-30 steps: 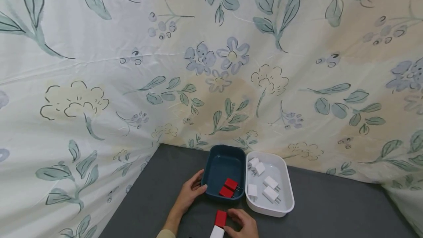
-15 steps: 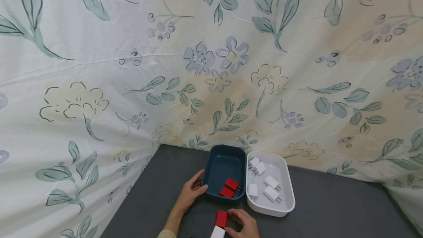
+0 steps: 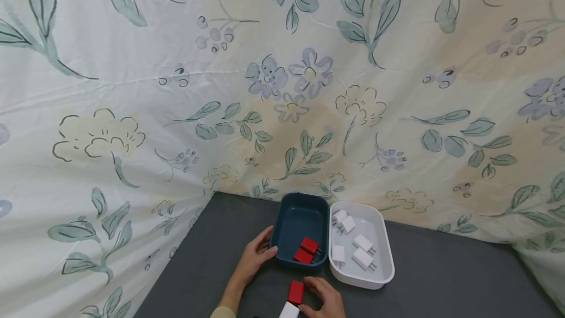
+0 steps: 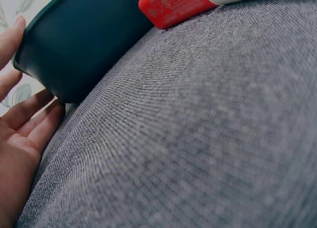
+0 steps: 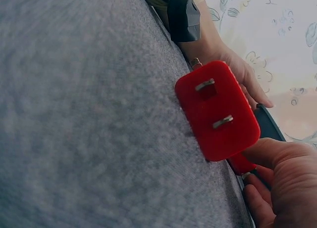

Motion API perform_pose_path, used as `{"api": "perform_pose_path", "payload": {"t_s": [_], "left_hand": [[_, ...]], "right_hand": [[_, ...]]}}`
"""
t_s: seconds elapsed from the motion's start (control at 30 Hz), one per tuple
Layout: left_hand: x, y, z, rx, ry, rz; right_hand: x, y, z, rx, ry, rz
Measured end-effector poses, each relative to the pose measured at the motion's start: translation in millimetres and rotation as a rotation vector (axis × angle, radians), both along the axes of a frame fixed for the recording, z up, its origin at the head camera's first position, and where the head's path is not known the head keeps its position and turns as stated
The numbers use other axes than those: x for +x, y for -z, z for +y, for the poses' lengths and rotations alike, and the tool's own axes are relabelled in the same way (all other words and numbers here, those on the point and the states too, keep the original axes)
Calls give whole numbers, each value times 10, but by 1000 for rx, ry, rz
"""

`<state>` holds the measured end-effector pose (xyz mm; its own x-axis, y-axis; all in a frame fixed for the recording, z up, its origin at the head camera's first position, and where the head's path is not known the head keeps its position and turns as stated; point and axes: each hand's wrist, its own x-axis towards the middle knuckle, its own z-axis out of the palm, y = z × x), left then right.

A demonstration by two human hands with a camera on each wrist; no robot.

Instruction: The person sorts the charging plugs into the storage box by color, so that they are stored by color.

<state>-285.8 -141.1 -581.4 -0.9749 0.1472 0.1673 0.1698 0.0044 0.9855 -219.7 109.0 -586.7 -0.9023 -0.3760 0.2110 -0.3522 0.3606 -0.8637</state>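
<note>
In the head view my left hand point(image 3: 253, 255) rests against the outer left side of a dark blue tray point(image 3: 300, 220), its thumb at the near corner. The left wrist view shows its fingers point(image 4: 34, 114) extended along the tray's wall. My right hand point(image 3: 325, 299) pinches a red plug-in charger point(image 3: 295, 292) on the cloth in front of that tray. A white charger point(image 3: 289, 310) lies end to end with it, cut off by the frame. Large in the right wrist view, a red charger block point(image 5: 218, 111) turns two metal prongs to the camera.
Inside the blue tray lie two red chargers point(image 3: 310, 245). A white tray point(image 3: 371, 222) stands snug against its right side, holding several white chargers point(image 3: 363, 259). Dark grey cloth point(image 3: 432, 269) covers the table, with a floral curtain point(image 3: 282, 87) behind and to the left.
The near white charger has shifted slightly left from the red one, and my right hand has edged forward a little. My left hand and both trays stay where they were.
</note>
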Motion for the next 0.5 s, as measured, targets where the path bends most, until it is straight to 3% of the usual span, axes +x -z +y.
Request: {"api": "perform_pose_path", "payload": {"t_s": [0.23, 0.5], "left_hand": [[-23, 76, 6, -22, -15, 20], [27, -91, -5, 7, 19, -13]], "right_hand": [[4, 46, -11, 58, 0, 87], [5, 9, -51, 70, -8, 85]]}}
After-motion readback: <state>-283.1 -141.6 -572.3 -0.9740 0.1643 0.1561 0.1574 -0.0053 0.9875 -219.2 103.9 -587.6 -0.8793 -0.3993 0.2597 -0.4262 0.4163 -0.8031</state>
